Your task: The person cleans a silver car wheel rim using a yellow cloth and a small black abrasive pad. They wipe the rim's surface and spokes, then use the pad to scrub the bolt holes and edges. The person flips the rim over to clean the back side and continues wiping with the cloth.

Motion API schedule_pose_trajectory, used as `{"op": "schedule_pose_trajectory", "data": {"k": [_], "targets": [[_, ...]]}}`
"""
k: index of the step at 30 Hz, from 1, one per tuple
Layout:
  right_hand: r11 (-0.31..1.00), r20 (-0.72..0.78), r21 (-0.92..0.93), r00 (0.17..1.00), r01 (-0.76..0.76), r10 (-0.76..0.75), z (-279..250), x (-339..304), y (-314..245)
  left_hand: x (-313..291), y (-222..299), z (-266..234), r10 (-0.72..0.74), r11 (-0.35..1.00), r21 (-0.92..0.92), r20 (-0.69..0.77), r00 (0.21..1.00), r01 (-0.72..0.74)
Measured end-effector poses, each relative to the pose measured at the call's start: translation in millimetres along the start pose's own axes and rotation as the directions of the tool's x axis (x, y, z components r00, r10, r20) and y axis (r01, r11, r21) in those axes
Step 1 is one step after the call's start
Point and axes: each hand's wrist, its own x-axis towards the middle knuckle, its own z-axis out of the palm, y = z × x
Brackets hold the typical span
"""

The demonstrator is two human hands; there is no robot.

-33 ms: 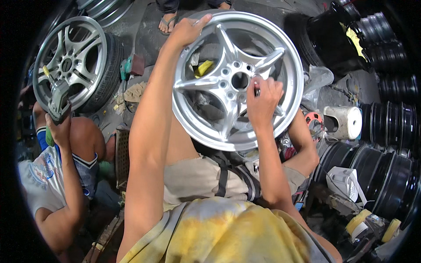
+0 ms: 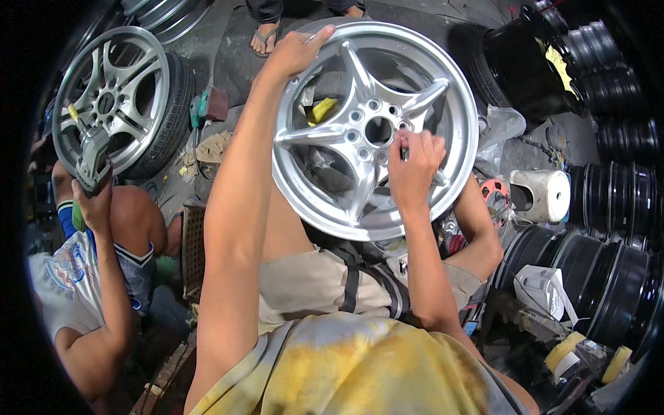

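A silver alloy wheel rim (image 2: 461, 173) with five star-like spokes lies across my lap, its face up toward me. At its upper left edge my left hand (image 2: 302, 52) is wrapped round the outer lip, thumb on top. My right hand (image 2: 417, 162) is over the hub, to the right of the centre bore, with fingers pinched together at one of the lug holes. Whatever those fingertips hold, if anything, is too small or hidden to make out. Through the gaps between spokes I see a yellow scrap (image 2: 322, 111) beneath the rim.
On the left a co-worker's hand (image 2: 93, 200) holds a power tool (image 2: 95, 155) against another rim (image 2: 160, 83) with a tyre behind it. A green sander (image 2: 199, 107) lies on the floor. Stacked black rims (image 2: 612, 197) and a white stool (image 2: 555, 196) stand right. Someone's sandalled foot (image 2: 264, 40) is ahead.
The rim has dipped very slightly. My right fingers have shifted a little at the lug hole. My left hand keeps its hold on the lip.
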Motion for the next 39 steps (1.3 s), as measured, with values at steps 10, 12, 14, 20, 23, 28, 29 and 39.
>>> {"op": "schedule_pose_trajectory", "data": {"k": [10,12,14,20,23,28,29,39], "targets": [[0.999,0.043,-0.029,0.999,-0.012,0.014,-7.8,-10.5,-1.3,-3.0,6.6,-7.0,-0.013,0.998,0.056,0.057,0.998,0.01],[0.999,0.023,-0.035,1.0,0.007,-0.006,-6.0,-6.2,-0.7,-0.2,10.4,-7.6,-0.014,0.997,0.074,0.049,0.999,0.01],[0.999,0.003,-0.043,1.0,0.017,-0.017,-4.2,-0.5,-0.9,-2.1,10.5,-6.0,-0.02,0.998,0.055,0.048,0.999,0.018],[1.0,0.051,-0.01,0.999,0.016,-0.015,-6.4,-2.3,0.3,0.9,5.1,-5.3,-0.037,0.999,0.017,0.044,0.998,0.036],[1.0,0.044,-0.01,0.999,0.029,-0.029,-7.0,2.2,-0.1,-1.4,5.5,-3.5,-0.034,0.999,-0.003,0.057,0.998,0.034],[0.999,0.041,0.048,0.999,0.01,-0.012,-3.8,-3.1,2.8,-5.8,9.7,-2.3,0.001,1.0,0.029,-0.018,1.0,0.0],[0.997,0.016,0.071,1.0,-0.02,0.019,-6.8,-6.6,2.3,-2.3,9.7,-6.3,-0.011,0.999,0.046,-0.001,1.0,0.011],[0.999,0.018,0.038,1.0,0.01,-0.011,-4.5,-7.1,2.8,1.3,3.2,-2.2,-0.003,1.0,0.022,0.034,0.999,0.002]]}}
